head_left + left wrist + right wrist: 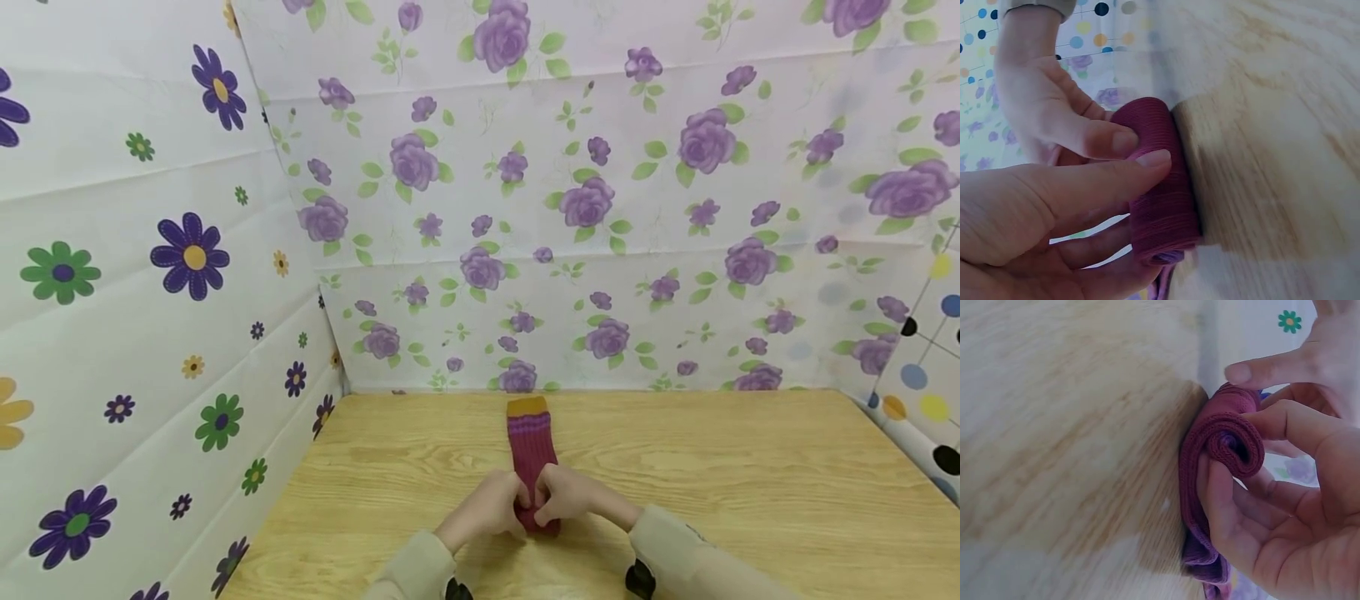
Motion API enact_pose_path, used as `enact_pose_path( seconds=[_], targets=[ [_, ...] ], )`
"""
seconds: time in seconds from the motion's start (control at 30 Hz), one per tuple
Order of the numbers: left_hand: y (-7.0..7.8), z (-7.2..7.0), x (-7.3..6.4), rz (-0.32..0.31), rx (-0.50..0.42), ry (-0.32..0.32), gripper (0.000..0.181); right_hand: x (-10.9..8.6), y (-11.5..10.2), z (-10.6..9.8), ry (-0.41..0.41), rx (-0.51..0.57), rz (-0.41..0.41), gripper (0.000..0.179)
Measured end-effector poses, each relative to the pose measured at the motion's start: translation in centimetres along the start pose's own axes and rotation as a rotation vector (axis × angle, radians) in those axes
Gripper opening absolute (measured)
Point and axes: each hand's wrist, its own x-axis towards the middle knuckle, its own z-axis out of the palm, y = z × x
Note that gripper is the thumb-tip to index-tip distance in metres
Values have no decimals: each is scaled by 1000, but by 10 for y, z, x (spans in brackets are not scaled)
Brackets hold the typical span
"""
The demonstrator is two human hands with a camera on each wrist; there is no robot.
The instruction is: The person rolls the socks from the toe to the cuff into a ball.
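A ribbed maroon knitted sock (533, 450) lies lengthwise on the wooden table, its mustard band at the far end and purple stripes just below that. Its near end is wound into a roll (1157, 181), and the right wrist view shows the spiral of layers (1235, 447) end-on. My left hand (497, 502) holds the roll's left part, thumb on top and fingers underneath. From the other side my right hand (566, 493) grips it between thumb and fingers. Both thumbs come close together over the roll.
The light wooden table (712, 467) stretches out on both sides of the sock. A sheet with purple roses (585, 200) hangs behind it, a daisy-patterned sheet (112, 333) at the left and a dotted one (926, 375) at the right.
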Motion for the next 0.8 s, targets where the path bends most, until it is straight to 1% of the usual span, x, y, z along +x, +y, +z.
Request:
enact_pose_path(
  seconds=[0.17, 0.33, 0.47, 0.53, 0.67, 0.8],
  targets=[
    [-2, 4, 3, 0, 0, 4, 28, 1, 0, 0, -6, 42, 52, 21],
    [-3, 4, 5, 4, -16, 2, 22, 1, -2, -1, -26, 108, 109, 23],
    [-3, 3, 5, 16, -27, -2, 15, 1, -2, -2, -35, 124, 126, 24],
    [-3, 3, 5, 13, -39, -6, 14, 1, -2, -3, -26, 117, 132, 22],
    [-3, 2, 6, -25, -95, -23, 12, 0, -3, -2, 1, 78, 129, 18],
    [-3, 2, 7, -59, -130, -29, 12, -1, -4, 0, 46, 3, 104, 17]
  ],
)
